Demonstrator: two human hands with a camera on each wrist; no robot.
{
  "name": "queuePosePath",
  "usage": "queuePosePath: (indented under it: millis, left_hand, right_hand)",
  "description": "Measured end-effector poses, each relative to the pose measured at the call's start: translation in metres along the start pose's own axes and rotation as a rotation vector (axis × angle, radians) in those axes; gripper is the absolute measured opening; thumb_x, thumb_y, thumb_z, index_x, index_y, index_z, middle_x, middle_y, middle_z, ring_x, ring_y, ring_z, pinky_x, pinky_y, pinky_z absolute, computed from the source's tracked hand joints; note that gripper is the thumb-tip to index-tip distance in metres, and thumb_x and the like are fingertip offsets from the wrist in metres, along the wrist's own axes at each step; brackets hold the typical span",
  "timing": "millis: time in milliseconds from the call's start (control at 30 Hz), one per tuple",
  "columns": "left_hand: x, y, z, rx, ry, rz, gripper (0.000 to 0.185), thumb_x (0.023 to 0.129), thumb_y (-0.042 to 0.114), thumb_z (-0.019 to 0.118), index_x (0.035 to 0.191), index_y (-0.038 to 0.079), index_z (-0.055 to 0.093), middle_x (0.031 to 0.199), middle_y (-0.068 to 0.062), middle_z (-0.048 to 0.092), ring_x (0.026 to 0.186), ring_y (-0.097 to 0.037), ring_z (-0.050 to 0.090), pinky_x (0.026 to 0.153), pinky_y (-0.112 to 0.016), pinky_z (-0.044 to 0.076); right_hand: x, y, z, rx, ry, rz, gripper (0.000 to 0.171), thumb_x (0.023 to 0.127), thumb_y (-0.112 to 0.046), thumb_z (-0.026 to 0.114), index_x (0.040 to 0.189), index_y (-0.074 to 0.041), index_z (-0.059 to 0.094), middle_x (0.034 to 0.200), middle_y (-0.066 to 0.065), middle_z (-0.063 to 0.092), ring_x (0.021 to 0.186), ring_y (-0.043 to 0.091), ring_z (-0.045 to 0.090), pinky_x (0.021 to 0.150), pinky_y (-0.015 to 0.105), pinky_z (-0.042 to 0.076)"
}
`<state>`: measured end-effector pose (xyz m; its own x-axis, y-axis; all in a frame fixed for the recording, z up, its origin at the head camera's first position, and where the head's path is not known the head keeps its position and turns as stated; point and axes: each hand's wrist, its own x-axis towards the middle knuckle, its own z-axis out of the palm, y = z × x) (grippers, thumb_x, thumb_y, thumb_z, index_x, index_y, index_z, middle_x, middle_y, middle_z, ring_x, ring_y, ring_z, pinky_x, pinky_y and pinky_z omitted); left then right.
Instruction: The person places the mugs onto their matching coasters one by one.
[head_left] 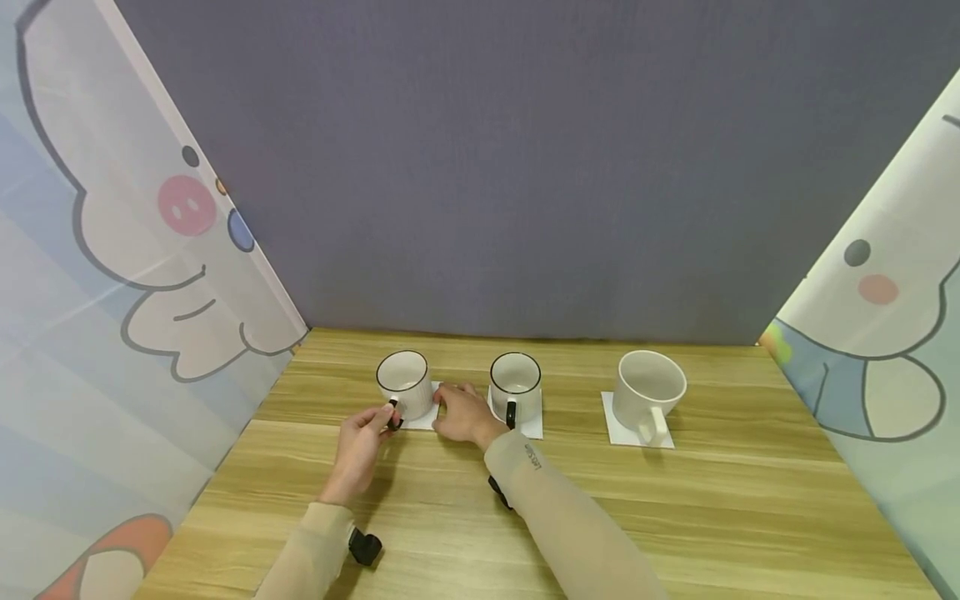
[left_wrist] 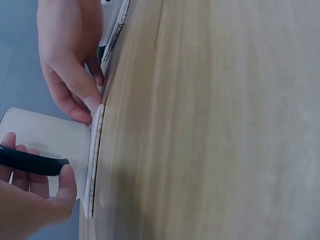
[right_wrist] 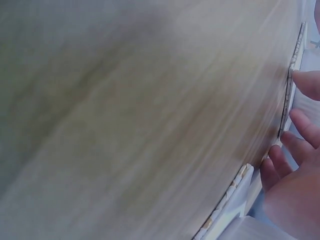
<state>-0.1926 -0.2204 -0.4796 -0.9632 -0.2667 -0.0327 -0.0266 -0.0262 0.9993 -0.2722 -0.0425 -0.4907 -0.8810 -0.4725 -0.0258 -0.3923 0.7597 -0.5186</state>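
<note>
My left hand (head_left: 358,454) pinches the black handle (left_wrist: 32,162) of a white, dark-rimmed mug (head_left: 405,387). The mug stands upright on a square white cardboard coaster (head_left: 422,420). At that coaster's right side, my right hand (head_left: 463,414) has its thumb and fingertips bent around the edge. In the right wrist view its thumb (right_wrist: 307,84) lies against the coaster's side. A similar dark-rimmed mug (head_left: 516,385) with a black handle stands just right of this hand, on another white coaster (head_left: 534,427).
Farther right, a plain white mug (head_left: 651,390) with its handle toward me stands on a third coaster (head_left: 621,433). The wooden table (head_left: 720,500) ends at a grey back panel (head_left: 480,183). Curtains with cartoon figures (head_left: 862,392) hang at both sides.
</note>
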Motion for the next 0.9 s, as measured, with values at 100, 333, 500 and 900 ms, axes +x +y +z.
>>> queuePosePath:
  millis: [100, 333, 500, 900]
  left_hand:
    - [0.0004, 0.0002, 0.0001, 0.015, 0.004, 0.002, 0.031, 0.105, 0.012, 0.057, 0.101, -0.018, 0.063, 0.090, -0.008, 0.063, 0.090, -0.015, 0.059, 0.089, -0.037, 0.054]
    - [0.0023, 0.0012, -0.0029, 0.042, -0.008, -0.005, 0.031, 0.105, 0.011, 0.055, 0.100, -0.018, 0.063, 0.091, -0.008, 0.063, 0.093, -0.016, 0.059, 0.092, -0.041, 0.054]
    - [0.0029, 0.0011, -0.0059, 0.053, -0.023, -0.012, 0.031, 0.106, 0.012, 0.054, 0.102, -0.017, 0.064, 0.093, -0.009, 0.062, 0.095, -0.016, 0.058, 0.093, -0.041, 0.053]
    - [0.0016, 0.0031, -0.0078, 0.047, -0.047, -0.013, 0.033, 0.106, 0.015, 0.055, 0.102, -0.016, 0.064, 0.094, -0.008, 0.062, 0.096, -0.016, 0.059, 0.092, -0.037, 0.054]
  right_hand:
    - [-0.0003, -0.0007, -0.0001, 0.013, -0.001, -0.004, 0.039, 0.089, -0.026, 0.072, 0.125, -0.017, 0.063, 0.151, 0.001, 0.052, 0.140, 0.027, 0.040, 0.115, 0.047, 0.032]
    - [-0.0014, -0.0024, -0.0004, 0.005, -0.009, 0.000, 0.040, 0.093, -0.030, 0.071, 0.129, -0.017, 0.062, 0.157, 0.004, 0.045, 0.142, 0.027, 0.039, 0.117, 0.047, 0.030]
    - [-0.0017, -0.0022, 0.0003, -0.006, -0.019, 0.006, 0.040, 0.093, -0.031, 0.071, 0.130, -0.017, 0.062, 0.156, 0.002, 0.047, 0.140, 0.025, 0.041, 0.117, 0.045, 0.031]
    - [-0.0028, -0.0020, -0.0001, -0.033, 0.002, -0.007, 0.035, 0.092, -0.031, 0.072, 0.123, -0.017, 0.061, 0.148, 0.000, 0.055, 0.137, 0.025, 0.044, 0.113, 0.045, 0.036]
